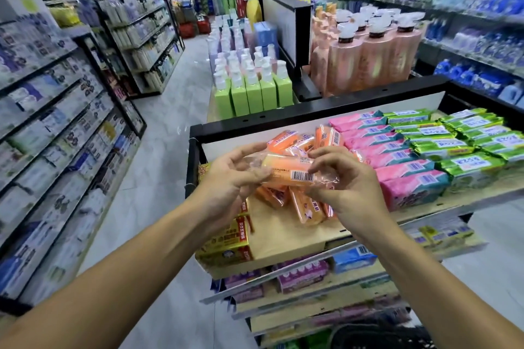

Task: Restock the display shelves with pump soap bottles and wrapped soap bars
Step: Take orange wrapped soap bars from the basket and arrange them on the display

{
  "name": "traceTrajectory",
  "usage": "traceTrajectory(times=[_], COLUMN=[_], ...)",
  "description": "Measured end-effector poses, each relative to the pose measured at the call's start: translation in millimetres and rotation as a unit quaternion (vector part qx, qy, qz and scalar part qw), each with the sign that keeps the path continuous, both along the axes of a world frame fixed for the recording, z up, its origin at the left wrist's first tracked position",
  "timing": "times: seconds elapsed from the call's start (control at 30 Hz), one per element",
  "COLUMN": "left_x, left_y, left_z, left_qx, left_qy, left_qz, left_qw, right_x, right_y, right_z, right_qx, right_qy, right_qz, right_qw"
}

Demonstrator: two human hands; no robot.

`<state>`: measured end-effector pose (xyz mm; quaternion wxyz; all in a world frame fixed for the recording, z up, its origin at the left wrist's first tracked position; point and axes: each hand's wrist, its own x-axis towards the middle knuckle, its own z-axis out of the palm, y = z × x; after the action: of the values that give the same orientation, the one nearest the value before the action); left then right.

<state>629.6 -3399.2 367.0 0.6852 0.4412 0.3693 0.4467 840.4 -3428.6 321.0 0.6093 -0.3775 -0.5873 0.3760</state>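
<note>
Pale wood formed the top tier of the display shelf (283, 235), framed in black. Beyond it stood tall peach pump bottles (374, 59), and to their left a block of green pump bottles (253, 93). On the tier, pink wrapped bars (397, 156) lay in a neat row, touching the green wrapped bars (465, 150) on their right. At the tier's left end a loose heap of orange bars (306, 210) sat on the wood. Above that heap the left hand (229, 176) and the right hand (348, 187) each pinched one end of a single orange soap bar (286, 171), held level, barcode upward, clear of the shelf.
</note>
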Motion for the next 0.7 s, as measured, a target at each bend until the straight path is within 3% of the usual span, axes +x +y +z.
traceTrajectory(times=[0.4,0.53,0.7], left_x=[-8.1,-6.7,4.9], left_y=[-8.1,-9.2,-13.2], left_z=[-4.7,-3.4,1.2], left_qx=[0.087,0.078,0.045], left_qy=[0.000,-0.010,0.045], left_qz=[-0.014,-0.007,-0.003], left_qw=[0.996,0.997,0.998], right_x=[-1.2,-3.2,-7.5], right_y=[-9.2,-14.3,-18.2], right_z=[-5.1,-2.1,10.7], right_qx=[-0.051,-0.045,-0.059], right_qy=[0.044,0.077,0.096], right_qz=[0.009,0.033,0.037], right_qw=[0.998,0.995,0.993])
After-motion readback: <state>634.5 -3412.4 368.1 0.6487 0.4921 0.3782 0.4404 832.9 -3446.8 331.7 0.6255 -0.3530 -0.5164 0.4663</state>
